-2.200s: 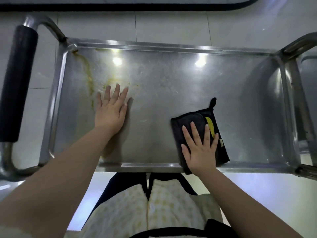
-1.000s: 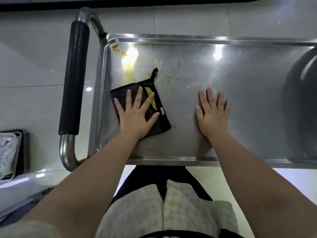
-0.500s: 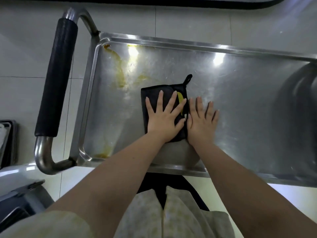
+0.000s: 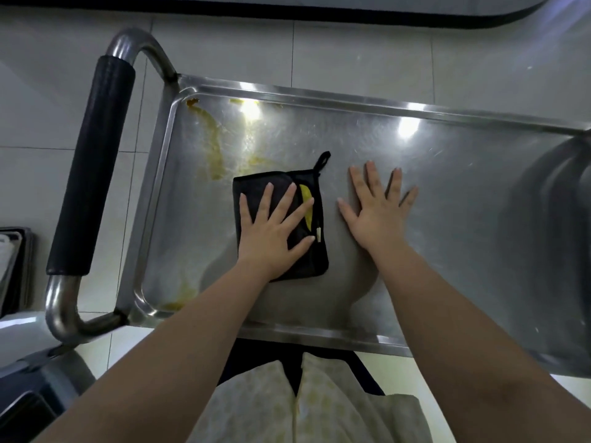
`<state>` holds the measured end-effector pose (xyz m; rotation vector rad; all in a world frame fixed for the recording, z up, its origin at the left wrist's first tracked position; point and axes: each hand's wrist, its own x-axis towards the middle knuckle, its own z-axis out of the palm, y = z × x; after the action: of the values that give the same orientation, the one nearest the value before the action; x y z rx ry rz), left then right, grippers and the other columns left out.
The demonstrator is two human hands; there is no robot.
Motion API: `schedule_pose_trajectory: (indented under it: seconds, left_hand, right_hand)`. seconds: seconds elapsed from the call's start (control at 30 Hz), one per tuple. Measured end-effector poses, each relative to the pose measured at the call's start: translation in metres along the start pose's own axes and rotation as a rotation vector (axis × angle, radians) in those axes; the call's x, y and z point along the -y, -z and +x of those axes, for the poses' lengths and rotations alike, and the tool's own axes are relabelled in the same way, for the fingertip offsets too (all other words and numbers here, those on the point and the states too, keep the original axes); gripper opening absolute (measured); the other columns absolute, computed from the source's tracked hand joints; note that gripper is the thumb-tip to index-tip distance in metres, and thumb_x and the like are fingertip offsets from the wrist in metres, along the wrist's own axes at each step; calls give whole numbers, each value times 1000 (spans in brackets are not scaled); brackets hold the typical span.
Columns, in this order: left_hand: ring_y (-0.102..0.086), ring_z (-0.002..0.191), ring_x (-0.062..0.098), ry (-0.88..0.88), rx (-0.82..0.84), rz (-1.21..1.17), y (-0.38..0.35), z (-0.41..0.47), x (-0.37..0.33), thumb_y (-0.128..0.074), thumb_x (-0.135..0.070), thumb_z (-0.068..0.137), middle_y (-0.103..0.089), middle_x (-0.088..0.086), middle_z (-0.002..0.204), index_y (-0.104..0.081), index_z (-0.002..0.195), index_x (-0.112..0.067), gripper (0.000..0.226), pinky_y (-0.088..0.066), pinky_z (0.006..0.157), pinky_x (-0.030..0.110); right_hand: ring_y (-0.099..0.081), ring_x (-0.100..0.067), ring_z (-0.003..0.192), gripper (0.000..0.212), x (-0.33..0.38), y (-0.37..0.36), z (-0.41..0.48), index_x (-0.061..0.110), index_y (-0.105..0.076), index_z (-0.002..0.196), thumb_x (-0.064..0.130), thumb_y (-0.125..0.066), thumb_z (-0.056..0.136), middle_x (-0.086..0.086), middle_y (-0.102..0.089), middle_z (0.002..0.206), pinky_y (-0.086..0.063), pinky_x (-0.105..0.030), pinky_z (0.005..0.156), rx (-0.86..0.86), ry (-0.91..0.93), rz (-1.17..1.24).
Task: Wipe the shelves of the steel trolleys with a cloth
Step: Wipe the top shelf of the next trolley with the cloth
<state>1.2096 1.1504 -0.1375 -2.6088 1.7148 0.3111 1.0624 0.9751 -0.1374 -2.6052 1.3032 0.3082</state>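
Note:
The steel trolley's top shelf [image 4: 447,174] lies below me, with yellow-brown streaks [image 4: 214,145] near its far left corner and a smaller smear by the near left corner. A folded black cloth [image 4: 315,260] with a yellow mark and a hanging loop lies in the middle-left of the shelf. My left hand [image 4: 271,231] presses flat on the cloth with fingers spread. My right hand [image 4: 377,206] rests flat on the bare steel just right of the cloth, not touching it.
The trolley's push handle with a black grip [image 4: 92,161] curves along the left end. The shelf has a raised rim [image 4: 319,337] all round. A dark tray stack [image 4: 16,270] sits on the floor at far left. Pale tiled floor surrounds the trolley.
The cloth went from under my right hand to under my left, was wiped at the stained left end, then came back toward the middle. My right hand has just moved away from the cloth.

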Motion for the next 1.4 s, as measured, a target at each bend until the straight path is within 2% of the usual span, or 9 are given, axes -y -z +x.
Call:
schedule_pose_trajectory:
  seconds: [0.1, 0.27, 0.4, 0.47, 0.67, 0.77, 1.07, 1.2, 1.4]
  left_hand:
    - [5, 150, 23, 23, 1, -10, 3, 1, 19, -22, -75, 89, 0, -12, 163, -6, 150, -51, 68, 4, 115, 63]
    - [4, 150, 22, 294, -8, -84, 20, 21, 92, -22, -76, 86, 1, -15, 163, -7, 149, -54, 68, 8, 114, 61]
    - [8, 149, 26, 408, 6, -60, 23, 47, 87, -17, -77, 87, 4, -12, 163, -5, 150, -52, 69, 8, 112, 67]
    - [8, 149, 29, 387, -4, -60, 24, 67, 65, -17, -76, 86, 3, -11, 163, -4, 150, -52, 69, 10, 110, 68]
    - [13, 148, 28, -9, 59, 20, 25, 139, -16, -14, -76, 86, 7, -11, 163, 1, 149, -52, 69, 11, 109, 69]
    - [12, 149, 24, -85, 73, 1, 26, 153, -19, -14, -79, 85, 5, -12, 163, 0, 149, -53, 70, 13, 110, 65]
    - [6, 150, 21, 318, -7, -106, 37, 128, 109, -21, -80, 84, 2, -14, 163, -8, 148, -55, 70, 11, 114, 62]
    - [9, 149, 21, 335, -6, -104, 38, 122, 110, -18, -80, 85, 4, -14, 163, -5, 148, -54, 70, 13, 113, 60]
    - [7, 150, 23, 286, 12, -65, 42, 120, 137, -17, -79, 85, 3, -13, 163, -4, 148, -54, 70, 8, 115, 61]
  right_hand:
    - [12, -36, 149, 71, -4, -2, 1, 45, 9, 152, 76, -6, 90, 12, 6, 164, 6, -67, 113, -29, 22, -15]
    - [13, -36, 148, 71, -5, -4, 2, 44, 8, 153, 75, -10, 91, 12, 7, 164, 8, -66, 113, -33, 32, 13]
    - [14, -39, 148, 71, -5, -3, 3, 42, 9, 153, 73, -11, 92, 9, 9, 164, 7, -67, 113, -41, 29, -8]
    - [14, -41, 147, 71, -7, -2, 6, 41, 10, 153, 72, -9, 92, 8, 9, 164, 5, -67, 113, -32, 32, -9]
    - [6, -45, 147, 74, -13, -2, 9, 37, 2, 156, 68, -17, 91, 4, -2, 165, -2, -69, 112, -46, 60, -51]
    - [6, -44, 147, 76, -16, -3, 11, 37, 3, 155, 69, -18, 90, 4, -3, 165, -2, -69, 112, -43, 68, -61]
    - [21, -40, 145, 71, -7, 4, 18, 47, 21, 148, 76, -5, 88, 14, 23, 158, 13, -71, 108, 41, 3, -57]
    - [17, -44, 145, 73, 4, 21, 57, 48, 11, 150, 76, -9, 85, 10, 9, 164, 14, -69, 109, 60, 16, -45]
    - [15, -42, 146, 75, -3, 21, 81, 48, 11, 151, 79, -8, 86, 10, 10, 164, 10, -68, 111, 2, 41, -62]
